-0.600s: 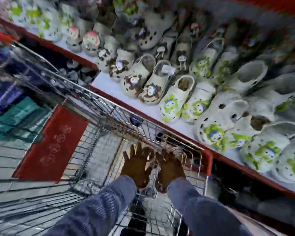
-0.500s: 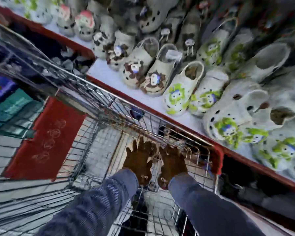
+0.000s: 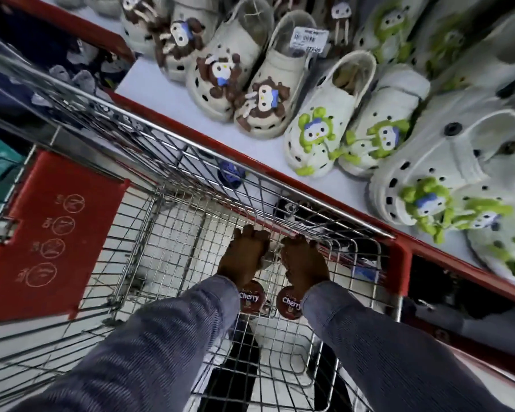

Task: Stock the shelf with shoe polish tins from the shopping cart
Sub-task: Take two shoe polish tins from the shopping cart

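While both hands reach down inside the shopping cart (image 3: 280, 200), entries run left to right as follows:

Item 1, red child-seat flap (image 3: 51, 233): folded at the cart's left end, well apart from the work; no part in the step judged to be in hand.

Item 2, left hand (image 3: 244, 255): palm down, fingers extended toward the cart's far wall. State of the grip cannot be told; the back of the hand hides whatever lies under the palm.

Item 3, left tin (image 3: 252, 298): round brown shoe polish tin, lid up, "Cherry" legible, peeking out at the heel of the left wrist, partly under the sleeve (image 3: 173, 337). Lies on the near side of the hand, toward the person, not under the fingertips.

Item 4, right tin (image 3: 289, 301): same kind, just beside Item 3, showing at the heel of the right wrist.

Item 5, right hand (image 3: 305, 264): palm down, beside the left hand, fingers toward the far wall. Grip likewise not readable.

Item 6, shelf (image 3: 173, 93): red-edged, white-topped, beyond the cart's far rim, up and to the right, crowded with clogs (image 3: 315, 129).

Judgement: each hand sits nearest its own tin; 2 tins, flat and round, no long axis to align; the carry will run up and rightward over the rim
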`<action>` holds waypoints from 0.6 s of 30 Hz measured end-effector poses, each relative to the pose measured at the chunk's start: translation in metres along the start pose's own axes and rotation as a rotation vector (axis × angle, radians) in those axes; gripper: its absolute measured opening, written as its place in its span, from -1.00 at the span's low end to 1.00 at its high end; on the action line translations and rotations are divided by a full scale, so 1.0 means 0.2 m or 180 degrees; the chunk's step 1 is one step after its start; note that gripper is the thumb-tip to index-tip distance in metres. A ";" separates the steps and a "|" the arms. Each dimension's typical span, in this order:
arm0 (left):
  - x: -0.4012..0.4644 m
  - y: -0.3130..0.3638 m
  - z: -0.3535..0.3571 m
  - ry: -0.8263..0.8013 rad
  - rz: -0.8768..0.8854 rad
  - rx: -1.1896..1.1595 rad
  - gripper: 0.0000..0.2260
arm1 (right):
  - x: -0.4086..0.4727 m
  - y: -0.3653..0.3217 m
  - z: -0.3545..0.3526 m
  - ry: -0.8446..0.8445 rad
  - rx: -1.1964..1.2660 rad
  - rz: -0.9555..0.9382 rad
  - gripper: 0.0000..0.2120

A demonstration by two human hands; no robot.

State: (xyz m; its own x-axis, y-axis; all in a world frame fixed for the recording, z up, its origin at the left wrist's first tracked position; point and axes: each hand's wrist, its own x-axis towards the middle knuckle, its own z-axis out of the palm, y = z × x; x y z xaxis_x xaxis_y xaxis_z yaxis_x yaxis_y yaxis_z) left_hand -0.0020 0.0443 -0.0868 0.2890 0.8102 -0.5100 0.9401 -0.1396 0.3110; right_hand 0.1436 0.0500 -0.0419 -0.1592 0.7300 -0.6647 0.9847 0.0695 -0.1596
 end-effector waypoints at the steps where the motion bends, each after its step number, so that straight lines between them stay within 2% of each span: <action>1: -0.05 0.01 -0.06 0.0057 -0.0047 -0.0152 -0.61 | -0.04 -0.01 -0.05 0.0052 0.0094 -0.0013 -0.46; 4: -0.23 0.04 -0.25 0.0527 -0.0320 -0.0792 -0.38 | -0.21 -0.02 -0.26 0.0242 0.0636 -0.0167 -0.42; 8: -0.54 0.14 -0.60 0.1148 -0.0560 -0.1194 -0.31 | -0.52 -0.02 -0.63 0.0570 0.0853 -0.0543 -0.33; 12: -0.84 0.30 -1.02 0.1799 -0.0407 -0.1359 -0.29 | -0.91 0.00 -1.09 0.1042 0.0959 -0.0881 -0.32; 18: -1.15 0.64 -1.60 0.2608 0.0150 -0.1553 -0.26 | -1.43 0.05 -1.69 0.1830 0.0989 -0.1400 -0.33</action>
State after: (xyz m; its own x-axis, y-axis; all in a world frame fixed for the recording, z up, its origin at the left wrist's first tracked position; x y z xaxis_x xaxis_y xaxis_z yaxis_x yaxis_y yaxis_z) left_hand -0.0068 0.0217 0.3262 -0.0661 0.9825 0.1744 0.6982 -0.0793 0.7115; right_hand 0.2233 0.0716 0.3922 -0.3850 0.9226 -0.0249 0.7614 0.3023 -0.5735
